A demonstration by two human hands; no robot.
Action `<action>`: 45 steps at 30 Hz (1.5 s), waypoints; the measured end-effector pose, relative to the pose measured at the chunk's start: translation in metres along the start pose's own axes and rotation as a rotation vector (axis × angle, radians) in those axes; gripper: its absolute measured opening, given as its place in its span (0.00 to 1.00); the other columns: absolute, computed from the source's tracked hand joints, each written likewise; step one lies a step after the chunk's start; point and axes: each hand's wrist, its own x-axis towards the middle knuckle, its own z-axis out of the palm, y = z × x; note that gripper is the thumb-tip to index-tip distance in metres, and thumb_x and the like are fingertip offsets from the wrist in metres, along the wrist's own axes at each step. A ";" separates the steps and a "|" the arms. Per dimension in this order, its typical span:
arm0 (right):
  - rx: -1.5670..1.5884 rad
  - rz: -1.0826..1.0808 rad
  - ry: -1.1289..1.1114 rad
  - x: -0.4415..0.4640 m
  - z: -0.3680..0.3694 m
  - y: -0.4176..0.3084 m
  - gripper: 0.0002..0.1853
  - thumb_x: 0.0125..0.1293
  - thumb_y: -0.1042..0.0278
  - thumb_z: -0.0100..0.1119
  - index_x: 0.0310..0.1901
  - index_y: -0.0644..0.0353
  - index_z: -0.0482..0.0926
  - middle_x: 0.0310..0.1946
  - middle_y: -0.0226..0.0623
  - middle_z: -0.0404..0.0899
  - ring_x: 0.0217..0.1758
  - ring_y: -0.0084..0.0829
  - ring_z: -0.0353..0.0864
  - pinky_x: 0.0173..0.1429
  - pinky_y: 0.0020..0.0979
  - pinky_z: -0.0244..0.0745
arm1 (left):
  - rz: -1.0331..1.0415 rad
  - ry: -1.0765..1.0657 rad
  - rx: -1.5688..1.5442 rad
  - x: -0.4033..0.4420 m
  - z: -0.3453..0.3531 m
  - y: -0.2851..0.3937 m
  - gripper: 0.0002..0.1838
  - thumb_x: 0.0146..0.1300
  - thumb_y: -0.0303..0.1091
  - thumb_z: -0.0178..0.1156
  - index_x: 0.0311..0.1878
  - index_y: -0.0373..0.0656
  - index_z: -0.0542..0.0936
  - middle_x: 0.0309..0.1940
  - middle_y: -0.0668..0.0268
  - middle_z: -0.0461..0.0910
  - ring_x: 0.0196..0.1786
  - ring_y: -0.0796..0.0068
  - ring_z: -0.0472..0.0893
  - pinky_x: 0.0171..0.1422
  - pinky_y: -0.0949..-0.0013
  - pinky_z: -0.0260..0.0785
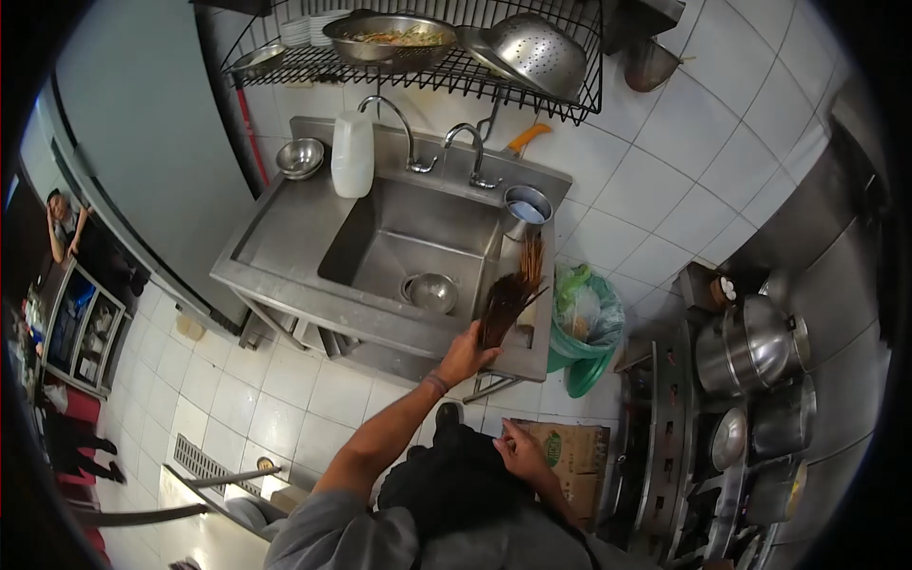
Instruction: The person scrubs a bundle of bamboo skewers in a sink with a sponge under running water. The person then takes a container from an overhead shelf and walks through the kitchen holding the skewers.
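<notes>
My left hand [466,356] is closed round the lower end of a brush [503,306] with dark bristles, held over the right rim of the steel sink [380,249]. Beside and above it, reddish-brown thin bristles [533,258] stick up; I cannot tell whether they belong to the same brush. Behind them a metal container [525,211] stands at the sink's back right corner. Close to my dark apron, my right hand [525,454] hangs with loosely bent fingers apart and nothing visible in it. A small metal bowl [434,293] lies in the basin.
Two faucets [465,157] rise behind the basin, with a white plastic jug [352,157] and metal bowls [300,158] on the left. A lined green bin [587,328] stands at right, near a stove with pots [746,351]. Another person [68,226] is far left.
</notes>
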 end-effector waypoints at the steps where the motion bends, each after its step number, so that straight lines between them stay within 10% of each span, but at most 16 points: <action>1: 0.025 -0.022 0.013 0.012 0.000 0.005 0.26 0.70 0.63 0.67 0.65 0.66 0.75 0.38 0.45 0.83 0.33 0.35 0.83 0.41 0.34 0.78 | -0.026 -0.013 0.004 0.005 -0.002 -0.002 0.39 0.61 0.41 0.74 0.67 0.33 0.66 0.52 0.40 0.82 0.57 0.39 0.81 0.59 0.49 0.74; 10: 0.126 -0.128 0.156 0.154 -0.064 -0.017 0.16 0.71 0.67 0.65 0.54 0.67 0.82 0.35 0.43 0.85 0.31 0.29 0.81 0.37 0.30 0.77 | -0.050 -0.159 0.099 0.028 -0.019 -0.011 0.31 0.63 0.42 0.74 0.61 0.36 0.70 0.51 0.44 0.82 0.51 0.42 0.83 0.55 0.53 0.76; 17: 0.095 -0.294 0.437 0.324 -0.104 -0.010 0.09 0.66 0.73 0.67 0.46 0.66 0.83 0.30 0.46 0.82 0.31 0.41 0.83 0.37 0.36 0.77 | -0.467 -0.014 -0.467 0.032 -0.071 0.019 0.22 0.68 0.31 0.70 0.60 0.37 0.74 0.47 0.68 0.82 0.50 0.77 0.82 0.55 0.69 0.77; 26: -0.358 -0.441 0.594 0.598 -0.090 0.016 0.14 0.63 0.75 0.60 0.51 0.63 0.81 0.46 0.46 0.83 0.48 0.51 0.80 0.57 0.46 0.75 | -0.901 0.282 -0.750 0.038 -0.122 0.002 0.23 0.69 0.46 0.65 0.55 0.36 0.79 0.37 0.66 0.81 0.35 0.74 0.82 0.39 0.68 0.77; 31: -0.682 -0.279 0.387 0.641 -0.077 0.007 0.24 0.62 0.74 0.60 0.61 0.57 0.78 0.64 0.40 0.76 0.65 0.50 0.70 0.66 0.52 0.69 | -0.913 0.276 -0.784 0.031 -0.160 -0.028 0.23 0.67 0.48 0.66 0.53 0.37 0.78 0.34 0.66 0.81 0.31 0.72 0.82 0.33 0.66 0.77; 41: -1.054 -0.126 0.056 0.636 -0.064 0.036 0.15 0.57 0.74 0.62 0.46 0.55 0.87 0.53 0.36 0.84 0.63 0.45 0.72 0.61 0.54 0.68 | -0.891 0.375 -0.905 0.029 -0.223 -0.056 0.24 0.65 0.48 0.67 0.50 0.36 0.78 0.32 0.64 0.80 0.28 0.67 0.82 0.31 0.63 0.78; 45: -0.828 -0.303 0.343 0.594 -0.083 -0.002 0.10 0.59 0.72 0.60 0.42 0.59 0.86 0.48 0.40 0.83 0.56 0.46 0.76 0.56 0.52 0.71 | -0.894 0.348 -0.851 0.022 -0.230 -0.073 0.23 0.66 0.45 0.67 0.52 0.34 0.78 0.34 0.63 0.81 0.30 0.69 0.82 0.33 0.64 0.78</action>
